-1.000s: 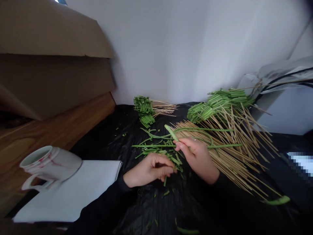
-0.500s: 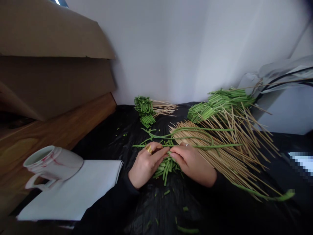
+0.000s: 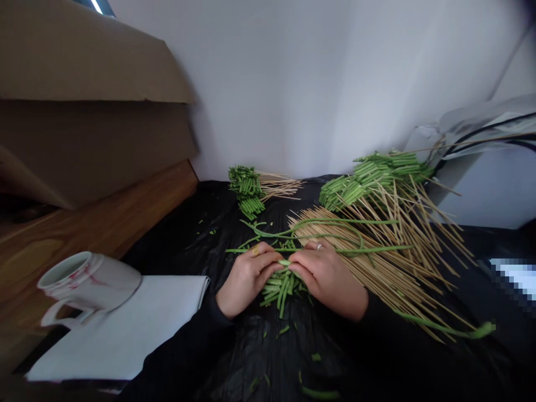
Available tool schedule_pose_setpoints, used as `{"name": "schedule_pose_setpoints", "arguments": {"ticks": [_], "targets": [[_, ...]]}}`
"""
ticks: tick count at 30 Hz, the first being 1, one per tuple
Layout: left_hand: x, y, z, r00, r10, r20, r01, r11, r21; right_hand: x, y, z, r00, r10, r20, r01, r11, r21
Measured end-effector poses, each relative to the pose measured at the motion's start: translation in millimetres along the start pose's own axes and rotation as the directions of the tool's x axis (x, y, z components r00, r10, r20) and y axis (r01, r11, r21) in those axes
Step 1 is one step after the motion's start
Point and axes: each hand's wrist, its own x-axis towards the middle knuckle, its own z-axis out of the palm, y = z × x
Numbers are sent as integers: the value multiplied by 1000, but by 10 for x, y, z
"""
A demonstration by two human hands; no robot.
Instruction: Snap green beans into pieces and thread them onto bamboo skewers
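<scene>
black sheet [image 3: 268,360], pale wall [image 3: 272,84] behind, left hand [image 3: 245,277] and right hand [image 3: 333,279], each grip pinching one green stem [image 3: 285,262]

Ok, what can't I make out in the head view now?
Head view:
Green piece: both ends, hidden by the left hand and right hand.
Cut pile: partly behind the hands.
Mug: inside bottom, behind its near wall.
Box: left side, cut off by the frame edge.
Bright patch, far right: blurred into blocks.

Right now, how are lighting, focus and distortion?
Head view throughout: dim light, brighter band on the wall; right sleeve nearly merges with the black sheet; fingers slightly soft but readable; box seems stretched at the left edge; bright patch at far right pixelated.
</scene>
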Motion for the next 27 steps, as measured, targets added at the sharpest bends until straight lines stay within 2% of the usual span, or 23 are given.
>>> {"name": "schedule_pose_setpoints", "arguments": {"ticks": [6,11,15,18,20,27], "targets": [[36,21,-31,989,-139,-52,122,961,-248,-6,-28,29,988,109,-107,-82,969,233],[51,49,21,954,-286,-87,217,863,-455,-18,-65,100,969,189,-159,-136,946,296],[42,90,103,897,-441,-28,306,666,-680,-29,-125,171,941,256,-222,-151,904,399],[41,115,159,855,-514,62,343,473,-811,-39,-159,210,938,280,-202,-161,873,461],[48,115,178,842,-529,100,351,398,-848,-46,-164,219,946,271,-176,-163,871,462],[70,64,155,825,-559,80,357,406,-842,-47,-127,191,945,242,-218,-164,932,324]]}}
